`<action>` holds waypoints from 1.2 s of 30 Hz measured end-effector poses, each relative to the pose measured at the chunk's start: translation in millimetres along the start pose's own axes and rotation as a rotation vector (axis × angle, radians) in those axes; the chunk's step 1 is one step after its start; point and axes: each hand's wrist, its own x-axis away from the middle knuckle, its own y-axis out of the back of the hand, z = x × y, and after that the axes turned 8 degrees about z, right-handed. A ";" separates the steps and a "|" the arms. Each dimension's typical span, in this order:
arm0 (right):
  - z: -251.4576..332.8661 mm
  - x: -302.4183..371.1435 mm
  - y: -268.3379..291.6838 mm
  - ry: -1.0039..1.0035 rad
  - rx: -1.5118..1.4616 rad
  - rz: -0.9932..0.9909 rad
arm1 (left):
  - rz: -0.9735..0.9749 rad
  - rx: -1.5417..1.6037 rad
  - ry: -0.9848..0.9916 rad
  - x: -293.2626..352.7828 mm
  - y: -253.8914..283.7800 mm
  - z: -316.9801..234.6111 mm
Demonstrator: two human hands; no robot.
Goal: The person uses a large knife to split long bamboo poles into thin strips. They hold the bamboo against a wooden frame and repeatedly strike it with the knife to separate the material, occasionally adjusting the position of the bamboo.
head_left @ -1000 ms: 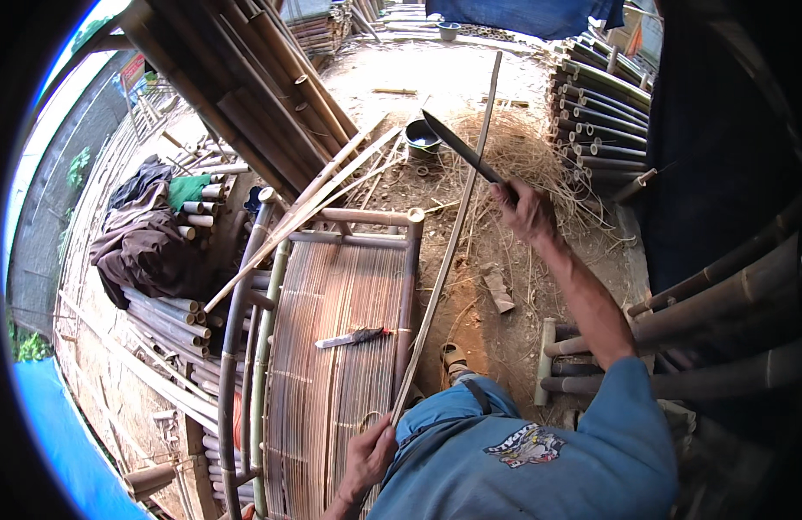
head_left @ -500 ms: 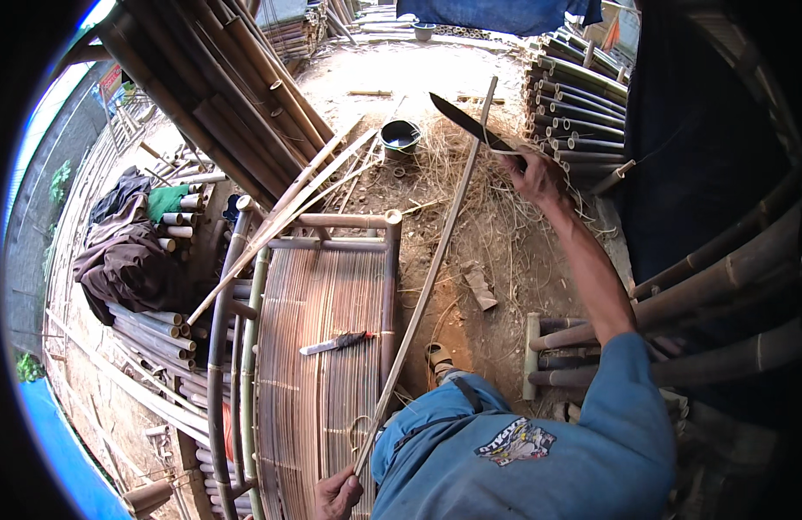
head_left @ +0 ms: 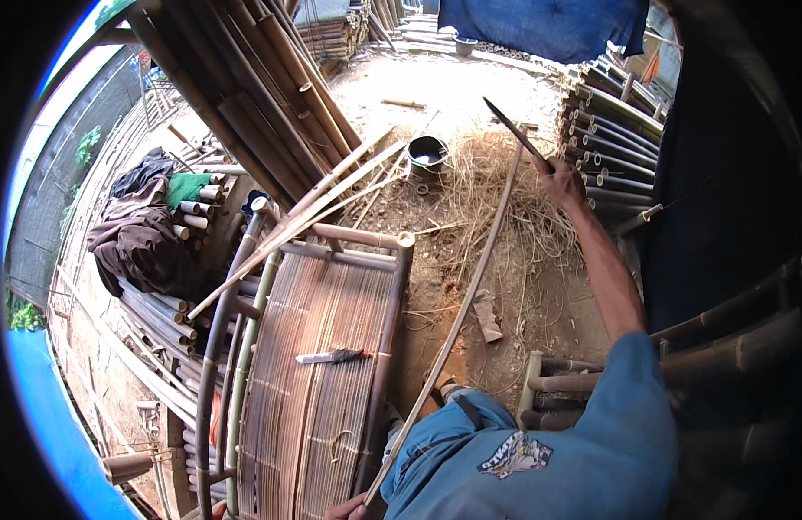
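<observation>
A long, thin bamboo strip slants from the lower edge up to the right. Around its near end my left hand is closed, partly cut off by the lower edge. My right hand, arm stretched far forward, grips a machete by its handle. The dark blade points up and to the left, seen nearly edge-on, close to the strip's far end; whether they touch I cannot tell. On the slatted bamboo bench to my left lies a knife with a pale blade and dark-and-red handle.
Loose bamboo strips lean across the bench's far left corner. A black bucket stands on the ground beside a heap of shavings. Bamboo poles are stacked far right, and dark cloths cover another stack at left.
My right hand has moved a little right with the machete, whose blade has turned more edge-on. My left hand and the strip's near end have shifted down in the picture. The view has shifted too.
</observation>
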 end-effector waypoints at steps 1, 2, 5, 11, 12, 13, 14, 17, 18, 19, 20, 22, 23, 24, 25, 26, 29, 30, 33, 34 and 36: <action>0.7 -23.6 -0.4 -0.056 0.038 0.065 | -0.010 0.046 0.046 0.4 -16.0 -3.9; -0.5 -44.8 -2.8 -0.126 0.073 0.132 | -0.017 -0.013 0.028 -1.6 -27.8 -14.6; -143.0 -128.0 -12.6 -0.383 0.064 -0.107 | 0.023 0.104 0.063 -27.1 -55.3 -37.9; -116.6 -101.8 -43.3 -0.373 0.051 0.253 | -0.464 -0.385 -0.168 -59.2 -56.6 26.6; -85.8 -74.8 -57.9 -0.392 0.018 0.321 | -0.502 -0.445 -0.141 -83.2 -49.2 30.7; -59.4 -46.9 -73.6 -0.408 -0.025 0.391 | -0.626 -0.242 -0.206 -120.2 -55.5 19.0; -34.8 -15.0 -94.1 -0.411 -0.097 0.479 | -0.648 -0.230 -0.217 -153.8 -54.9 13.6; 8.2 84.5 -150.8 -0.387 -0.516 0.793 | -0.607 -0.267 -0.213 -253.8 -41.0 -16.4; 23.6 115.1 -165.7 -0.382 -0.743 0.975 | -0.608 -0.344 -0.197 -274.8 -38.3 -31.9; 45.9 142.2 -165.4 -0.460 -0.882 1.025 | -0.641 -0.383 -0.193 -290.1 -54.9 -88.6; 74.4 167.1 -165.8 -0.524 -1.020 1.088 | -0.667 -0.411 -0.208 -306.8 -53.7 -87.4; 116.5 195.6 -172.4 -0.591 -1.289 1.109 | -0.623 -0.105 -0.224 -329.3 -64.2 -106.0; 134.5 199.9 -178.3 -0.629 -1.389 1.052 | -0.582 0.089 -0.330 -338.3 -72.2 -105.9; 158.8 197.6 -177.0 -0.689 -1.437 0.908 | -0.541 0.233 -0.405 -342.5 -81.8 -105.9; 171.2 191.6 -182.4 -0.745 -1.520 0.827 | -0.552 0.325 -0.410 -339.5 -96.5 -118.8; 179.0 186.0 -189.0 -0.806 -1.593 0.739 | -0.557 0.422 -0.410 -333.5 -108.5 -129.3; 190.9 162.7 -201.2 -0.849 -1.734 0.427 | -0.284 0.515 -0.078 -313.4 -103.5 -123.1; 188.7 153.6 -202.3 -0.840 -1.696 0.400 | -0.212 0.307 -0.071 -298.5 -102.3 -128.4; 190.8 138.1 -185.6 -0.665 -1.509 0.362 | -0.094 -0.333 -0.297 -229.2 -94.4 -138.4; 188.7 131.7 -181.0 -0.606 -1.454 0.363 | -0.113 -0.561 -0.424 -208.8 -83.1 -154.6; 195.0 121.1 -174.4 -0.474 -1.429 0.349 | -0.362 -0.907 -0.353 -195.6 -53.0 -148.5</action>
